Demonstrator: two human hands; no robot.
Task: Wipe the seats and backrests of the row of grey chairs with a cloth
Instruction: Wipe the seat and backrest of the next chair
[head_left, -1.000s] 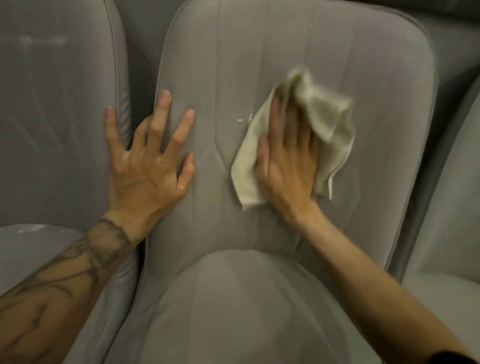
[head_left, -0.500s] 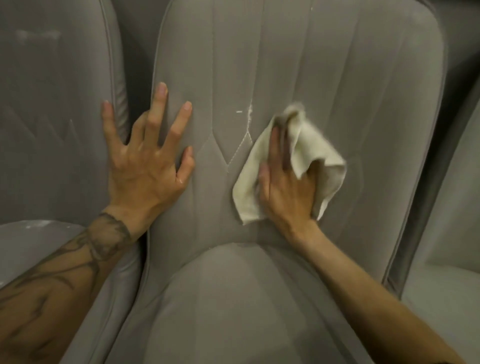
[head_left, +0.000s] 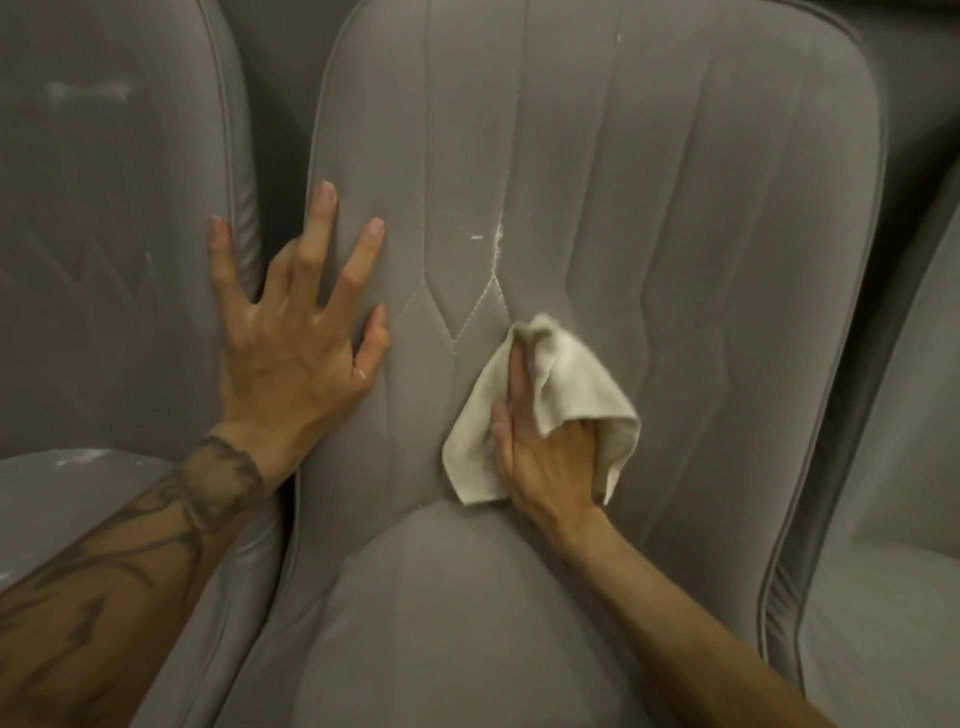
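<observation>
The middle grey chair's backrest (head_left: 701, 171) fills the view, with its seat (head_left: 457, 623) below. My right hand (head_left: 545, 457) presses a crumpled cream cloth (head_left: 576, 384) flat against the lower backrest, just above the seat crease. The cloth folds over my fingers and hides most of them. My left hand (head_left: 296, 332) lies spread on the backrest's left edge, fingers apart, holding nothing. A small white scuff (head_left: 496, 236) marks the stitching above the cloth.
Another grey chair (head_left: 104, 234) stands close on the left, with pale smears on its backrest and seat. A third grey chair (head_left: 904, 519) is at the right. Narrow dark gaps separate the chairs.
My right hand has slid the cloth down the backrest from its upper middle to just above the seat. The left hand has stayed in place.
</observation>
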